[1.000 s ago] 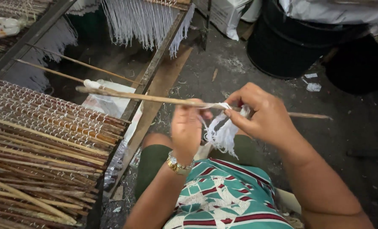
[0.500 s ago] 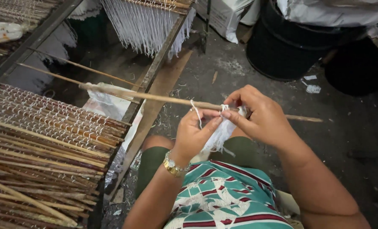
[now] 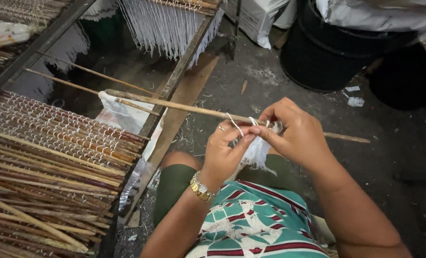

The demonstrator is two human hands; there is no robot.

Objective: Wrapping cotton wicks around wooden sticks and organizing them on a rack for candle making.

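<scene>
The thin bamboo stick [image 3: 174, 105] lies across the lap, long axis running from upper left to lower right. Left hand [image 3: 225, 153] and right hand [image 3: 296, 136] pinch white string [image 3: 258, 148] against it, fingers closed narrow, apparently steadying loops. Beyond stand wound sticks [image 3: 55, 143].

2 hands [image 3: 265, 143], 1 stick [image 3: 184, 108], 1 wristwatch [image 3: 201, 188]
</scene>
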